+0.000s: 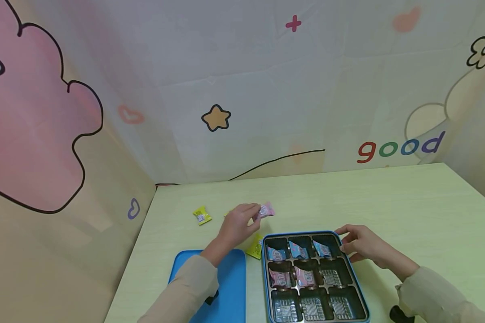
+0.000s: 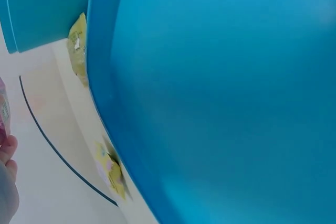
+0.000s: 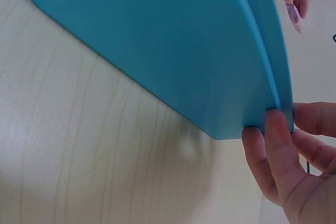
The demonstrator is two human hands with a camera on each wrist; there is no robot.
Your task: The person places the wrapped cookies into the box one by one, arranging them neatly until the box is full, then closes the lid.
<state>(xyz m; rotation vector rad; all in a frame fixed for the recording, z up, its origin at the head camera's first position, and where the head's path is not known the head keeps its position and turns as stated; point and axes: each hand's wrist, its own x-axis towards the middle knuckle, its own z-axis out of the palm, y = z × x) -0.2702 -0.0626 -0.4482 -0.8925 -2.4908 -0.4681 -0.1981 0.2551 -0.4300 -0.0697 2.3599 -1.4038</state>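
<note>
My left hand (image 1: pixel 237 226) pinches a pink wrapped candy (image 1: pixel 266 210) between thumb and fingers, raised beyond the far left corner of a blue box (image 1: pixel 299 233). Inside the box sits a black divided tray (image 1: pixel 323 289). Three blue-wrapped candies (image 1: pixel 298 250) fill its far row. Two pink-wrapped candies (image 1: pixel 305 277) lie in the left and middle cells of the centre row; the near row's cells hold nothing. With its fingers at the rim and outer wall, my right hand (image 1: pixel 363 244) holds the box by its far right corner, also seen in the right wrist view.
Left of the box lies a blue lid or shallow tray (image 1: pixel 232 287), partly under my left forearm. A yellow candy (image 1: pixel 202 216) lies farther back on the table (image 1: pixel 315 197). Another yellow candy (image 1: pixel 254 248) is beside the box's left wall. A patterned cloth wall (image 1: pixel 266 112) stands behind.
</note>
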